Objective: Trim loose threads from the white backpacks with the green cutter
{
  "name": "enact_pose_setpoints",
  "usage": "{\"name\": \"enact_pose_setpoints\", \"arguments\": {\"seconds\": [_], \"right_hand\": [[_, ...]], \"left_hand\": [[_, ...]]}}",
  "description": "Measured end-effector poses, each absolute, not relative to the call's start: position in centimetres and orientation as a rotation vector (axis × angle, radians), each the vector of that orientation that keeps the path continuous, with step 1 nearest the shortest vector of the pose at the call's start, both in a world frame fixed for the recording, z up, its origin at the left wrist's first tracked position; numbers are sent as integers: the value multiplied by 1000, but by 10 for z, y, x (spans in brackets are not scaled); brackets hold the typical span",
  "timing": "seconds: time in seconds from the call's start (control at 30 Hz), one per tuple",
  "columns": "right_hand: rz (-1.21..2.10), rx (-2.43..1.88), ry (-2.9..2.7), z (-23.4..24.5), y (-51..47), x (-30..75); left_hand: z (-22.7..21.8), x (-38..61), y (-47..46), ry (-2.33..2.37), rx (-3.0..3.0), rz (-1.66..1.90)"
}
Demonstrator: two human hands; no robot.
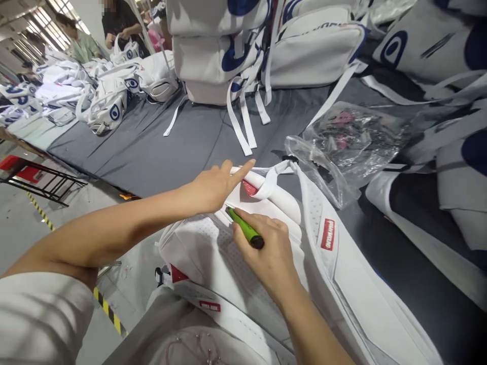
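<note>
A white backpack [266,207] lies in front of me with its straps and padded back panel facing up. My left hand [213,186] grips its top edge, with one finger stretched toward the top loop and the other fingertips hidden behind the fabric. In my right hand [268,248] is a green pen-shaped tool [245,228] with a black butt end. Its dark narrow tip touches or nearly touches the fabric just below my left hand; I cannot tell which. A red label [327,234] marks the right shoulder strap [365,289].
Past the backpack, a dark-covered table [152,152] bears stacked white bags [205,61] with hanging straps. To the right are a clear plastic bag [353,137] of dark parts and more white bags [464,177]. Two people work beside a bag pile [64,83] at the far left.
</note>
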State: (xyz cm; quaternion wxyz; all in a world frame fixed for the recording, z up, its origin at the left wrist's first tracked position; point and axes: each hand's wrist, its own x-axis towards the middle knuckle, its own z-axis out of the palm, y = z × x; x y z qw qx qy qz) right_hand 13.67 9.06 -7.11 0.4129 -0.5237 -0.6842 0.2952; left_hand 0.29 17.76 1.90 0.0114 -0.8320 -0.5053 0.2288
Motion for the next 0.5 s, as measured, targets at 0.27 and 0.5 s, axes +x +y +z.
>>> {"name": "enact_pose_setpoints", "arguments": {"seconds": [0.27, 0.5], "right_hand": [[770, -1346, -1668, -66, 86, 126], [827, -1366, -1632, -61, 87, 125]], "left_hand": [[24, -2, 172, -1586, -2633, 682], [26, -1, 170, -1583, -2642, 695]]}}
